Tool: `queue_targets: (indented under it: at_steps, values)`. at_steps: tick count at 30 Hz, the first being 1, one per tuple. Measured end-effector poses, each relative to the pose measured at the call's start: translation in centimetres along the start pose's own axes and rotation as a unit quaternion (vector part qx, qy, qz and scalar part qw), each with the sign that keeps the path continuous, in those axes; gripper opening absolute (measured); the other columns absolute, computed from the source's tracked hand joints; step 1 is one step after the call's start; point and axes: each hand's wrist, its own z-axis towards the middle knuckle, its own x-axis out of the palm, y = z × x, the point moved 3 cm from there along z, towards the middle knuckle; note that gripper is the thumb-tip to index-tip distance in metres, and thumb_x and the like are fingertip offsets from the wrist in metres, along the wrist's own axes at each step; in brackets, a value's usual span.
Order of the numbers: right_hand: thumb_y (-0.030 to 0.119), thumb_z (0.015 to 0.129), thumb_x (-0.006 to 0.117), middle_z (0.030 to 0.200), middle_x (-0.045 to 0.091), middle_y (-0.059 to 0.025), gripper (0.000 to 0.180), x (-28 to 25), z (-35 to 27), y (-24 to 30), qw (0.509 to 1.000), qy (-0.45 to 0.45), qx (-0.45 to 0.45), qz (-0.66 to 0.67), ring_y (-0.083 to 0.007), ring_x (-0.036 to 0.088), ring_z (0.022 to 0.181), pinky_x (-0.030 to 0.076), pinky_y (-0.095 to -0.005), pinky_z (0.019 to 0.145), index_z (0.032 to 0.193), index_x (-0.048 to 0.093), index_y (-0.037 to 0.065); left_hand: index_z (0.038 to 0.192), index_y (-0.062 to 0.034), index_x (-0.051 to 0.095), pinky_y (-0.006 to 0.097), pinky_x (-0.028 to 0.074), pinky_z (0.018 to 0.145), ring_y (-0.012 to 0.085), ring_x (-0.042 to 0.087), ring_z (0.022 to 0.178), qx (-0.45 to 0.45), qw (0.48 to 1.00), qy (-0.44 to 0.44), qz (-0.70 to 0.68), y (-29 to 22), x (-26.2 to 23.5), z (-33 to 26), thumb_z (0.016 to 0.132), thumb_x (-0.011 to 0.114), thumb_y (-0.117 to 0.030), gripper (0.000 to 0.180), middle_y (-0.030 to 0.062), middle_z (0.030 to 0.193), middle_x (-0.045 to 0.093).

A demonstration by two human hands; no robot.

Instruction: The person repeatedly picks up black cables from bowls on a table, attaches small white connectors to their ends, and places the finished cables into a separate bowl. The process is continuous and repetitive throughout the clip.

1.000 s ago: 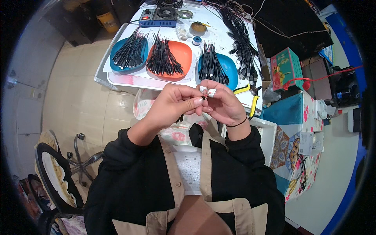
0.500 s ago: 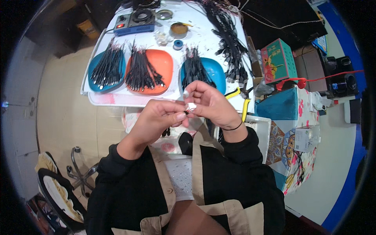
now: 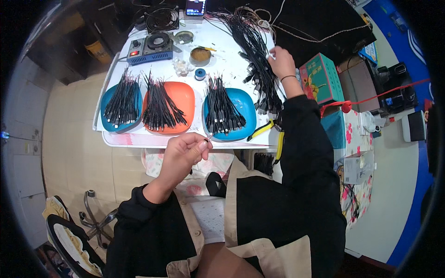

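Note:
My left hand (image 3: pixel 186 150), in front of the table edge, pinches a thin black cable (image 3: pixel 206 140) with fine bare wire ends poking past the fingertips. My right hand (image 3: pixel 283 65) is stretched forward to the table's right side, beside a long bundle of black cables (image 3: pixel 252 51). Its fingers are curled, with a small whitish bit at their tips; what it is I cannot make out. Short black cables lie in a left blue tray (image 3: pixel 105 121), an orange tray (image 3: pixel 185 95) and a right blue tray (image 3: pixel 248 109), wire ends pointing away from me.
Yellow-handled pliers (image 3: pixel 260 130) lie at the table's front right. Farther back are a blue heating unit (image 3: pixel 150 54), a tin of brown paste (image 3: pixel 200 55), a blue spool (image 3: pixel 200 74) and a phone (image 3: pixel 195 8). A green box (image 3: pixel 324 78) stands right of the table.
My hands were together over my lap with a small white piece between them. They have parted: my right hand has gone forward and right, while my left stays low, still pinching the cable.

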Motion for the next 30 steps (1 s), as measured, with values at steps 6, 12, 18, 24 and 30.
queue_targets:
  at_steps: [6,12,18,24,30]
  values:
    - [0.020,0.083,0.058,0.088,0.067,-0.0188,0.018,0.2,0.8,-1.4,0.995,0.081,-0.020,-0.062,-0.0369,0.065,0.085,0.052,-0.0453,0.076,0.085,0.067,0.004,0.096,0.0039,0.061,0.019,0.032,0.052,0.0047,0.041,0.057,0.018,1.000,-0.002,-0.016,0.3,-0.9,-1.1,0.095,0.051,-0.007,0.015,0.0061,0.073,0.062]
    - [0.017,0.079,0.062,0.066,0.061,-0.0158,0.018,-10.4,-2.7,3.1,0.967,0.096,-0.011,0.236,-0.0213,0.061,0.060,0.047,-0.0323,0.057,0.077,0.062,-0.001,0.097,0.0043,0.055,0.028,0.051,0.072,0.0208,0.063,0.086,0.002,0.987,0.047,-0.151,-0.4,-0.2,-0.5,0.099,0.046,-0.008,0.016,0.0190,0.099,0.065]
    - [0.009,0.076,0.060,0.059,0.051,-0.0111,0.015,-15.3,-18.3,12.6,0.944,0.026,-0.182,0.274,-0.0228,0.054,0.054,0.041,-0.0336,0.050,0.067,0.051,0.003,0.103,0.0028,0.048,0.045,0.051,0.095,0.0378,0.055,0.117,0.025,0.955,0.110,-0.274,-3.8,2.9,2.5,0.101,0.038,-0.011,0.017,0.0293,0.129,0.049]
    - [0.007,0.062,0.067,0.070,0.053,-0.0090,0.018,-10.4,-28.2,18.9,0.915,-0.051,-0.324,0.234,-0.0269,0.055,0.065,0.045,-0.0363,0.056,0.069,0.050,0.005,0.096,0.0002,0.059,0.020,0.042,0.058,0.0093,0.052,0.064,0.178,0.970,0.013,-0.164,-10.0,1.6,3.5,0.098,0.050,-0.012,0.015,0.0128,0.107,0.064]
    - [0.009,0.076,0.066,0.083,0.058,-0.0102,0.015,-8.3,-28.5,19.6,0.848,0.117,-0.313,0.412,-0.0269,0.059,0.074,0.047,-0.0338,0.066,0.087,0.058,0.005,0.098,0.0064,0.060,0.016,0.034,0.049,0.0024,0.040,0.054,0.310,0.951,-0.013,0.003,-11.8,2.1,-3.2,0.096,0.052,-0.006,0.015,0.0103,0.086,0.065]
